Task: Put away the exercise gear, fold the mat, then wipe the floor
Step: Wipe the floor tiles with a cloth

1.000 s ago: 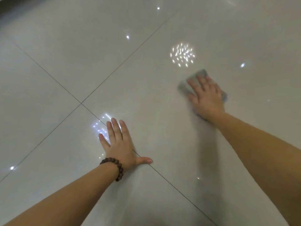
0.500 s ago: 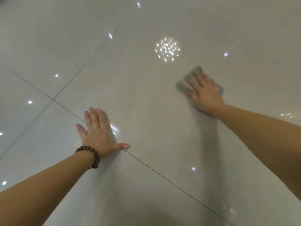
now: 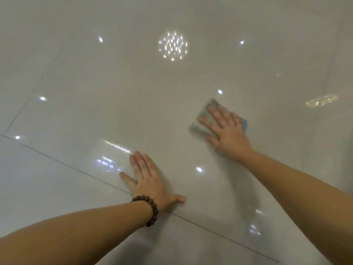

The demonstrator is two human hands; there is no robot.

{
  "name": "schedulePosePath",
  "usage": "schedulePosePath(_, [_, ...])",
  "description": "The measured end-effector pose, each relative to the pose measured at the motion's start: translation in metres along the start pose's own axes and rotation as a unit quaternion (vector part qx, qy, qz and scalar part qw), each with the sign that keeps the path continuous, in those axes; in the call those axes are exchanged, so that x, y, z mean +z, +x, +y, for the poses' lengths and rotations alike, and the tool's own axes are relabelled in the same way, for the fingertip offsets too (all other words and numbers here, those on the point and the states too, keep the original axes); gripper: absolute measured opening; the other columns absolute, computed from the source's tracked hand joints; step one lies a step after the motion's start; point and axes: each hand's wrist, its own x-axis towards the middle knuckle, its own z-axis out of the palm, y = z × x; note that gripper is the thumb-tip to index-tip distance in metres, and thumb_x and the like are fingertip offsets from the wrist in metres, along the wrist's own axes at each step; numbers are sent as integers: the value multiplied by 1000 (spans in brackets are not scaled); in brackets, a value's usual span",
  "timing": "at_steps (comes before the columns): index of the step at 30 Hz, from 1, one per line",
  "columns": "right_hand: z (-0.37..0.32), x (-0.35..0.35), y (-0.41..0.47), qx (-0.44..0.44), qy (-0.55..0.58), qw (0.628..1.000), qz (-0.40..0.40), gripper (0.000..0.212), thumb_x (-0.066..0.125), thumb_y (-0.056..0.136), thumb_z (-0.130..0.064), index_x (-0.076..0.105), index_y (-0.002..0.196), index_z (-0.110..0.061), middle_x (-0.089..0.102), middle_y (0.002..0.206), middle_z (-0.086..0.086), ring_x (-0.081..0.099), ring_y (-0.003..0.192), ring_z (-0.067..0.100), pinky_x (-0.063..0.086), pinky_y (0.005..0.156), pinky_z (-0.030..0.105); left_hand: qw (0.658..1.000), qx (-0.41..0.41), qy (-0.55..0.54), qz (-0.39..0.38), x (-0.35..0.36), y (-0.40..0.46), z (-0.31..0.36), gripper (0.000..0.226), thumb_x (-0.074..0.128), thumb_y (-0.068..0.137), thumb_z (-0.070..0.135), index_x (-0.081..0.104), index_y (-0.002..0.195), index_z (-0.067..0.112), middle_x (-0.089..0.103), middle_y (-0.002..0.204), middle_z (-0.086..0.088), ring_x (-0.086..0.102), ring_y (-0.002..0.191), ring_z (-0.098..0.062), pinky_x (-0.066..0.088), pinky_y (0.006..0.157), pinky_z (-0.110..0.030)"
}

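A grey cloth [image 3: 203, 116] lies flat on the glossy pale tiled floor [image 3: 114, 83], right of centre. My right hand [image 3: 227, 131] presses down on it with straight, spread fingers and covers most of it; a blue edge of the cloth shows at the right side of the hand. My left hand [image 3: 149, 180], with a dark bead bracelet at the wrist, rests palm-down on the bare floor near a grout line, fingers straight and thumb out to the right. It holds nothing. The two hands are well apart.
Dark grout lines [image 3: 66, 165] cross the floor from the left edge down to the bottom right. Ceiling lights reflect on the tiles, with a round cluster [image 3: 172, 46] at the top. No mat or exercise gear is in view.
The view has swung, shifting the grout lines and reflections. My right hand and the cloth have slid nearer to me on the floor. My left hand stays flat by the grout line.
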Motion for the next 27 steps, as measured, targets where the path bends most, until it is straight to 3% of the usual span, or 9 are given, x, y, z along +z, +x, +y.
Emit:
schedulePosePath(5, [87,-28,26,333,45,942,-6,64,26,85,-55,28,147,-38,13,160,2,6,147,26,8,116,52,1000,-15,-16,-6,1,1,6,166,51,39,97,-48,123,-6,-53,134,-26,-48,125,-42,-10,107,-71])
schedulePosePath(7, [37,-16,13,297,24,954,22,60,30,86,-52,35,144,-36,21,157,5,14,145,30,13,114,55,1000,-18,-16,-11,0,2,7,166,52,40,96,-45,127,-7,-52,134,-26,-49,123,-41,-9,107,-70])
schedulePosePath(11, [-93,8,-97,-50,26,998,-27,60,53,83,-42,41,141,-37,30,154,3,21,144,31,21,112,58,999,-13,-31,2,3,2,8,162,59,48,89,-47,124,-6,-53,134,-24,-51,119,-39,-10,106,-71])
schedulePosePath(15, [-71,6,-122,-163,27,984,-61,62,50,83,-44,36,143,-39,31,154,1,24,143,28,20,113,52,999,-12,-31,12,8,6,6,165,59,42,91,-50,120,-4,-52,135,-24,-51,121,-39,-11,105,-71])
schedulePosePath(17, [-2,3,-82,-100,-20,994,-29,58,44,86,-45,35,143,-37,33,153,5,27,141,30,21,111,49,999,-19,-28,11,8,6,5,167,55,36,95,-49,122,-4,-48,139,-25,-47,127,-39,-10,105,-70])
schedulePosePath(19, [79,-18,-49,84,-33,996,-18,60,34,88,-48,31,146,-33,28,155,9,23,143,31,19,113,49,1000,-14,-17,19,10,7,4,167,53,35,96,-46,124,-5,-47,139,-25,-43,130,-40,-9,105,-69])
schedulePosePath(22, [110,-31,-55,324,49,945,3,67,25,84,-54,25,148,-34,16,159,5,9,146,28,8,117,48,999,-3,-20,34,10,3,5,169,53,35,96,-41,131,-6,-45,142,-25,-41,132,-39,-9,106,-69])
schedulePosePath(24, [56,-18,-91,293,33,955,13,64,29,85,-52,30,147,-33,20,158,6,12,145,30,12,115,53,999,-3,-25,40,11,2,5,170,52,32,95,-39,133,-6,-44,143,-24,-40,133,-38,-9,106,-69])
schedulePosePath(27, [-50,7,-182,61,17,998,-3,57,44,87,-46,35,143,-37,27,155,5,18,144,32,18,112,58,998,3,-29,58,13,2,5,169,43,26,96,-37,135,-5,-41,146,-23,-38,135,-37,-7,107,-69])
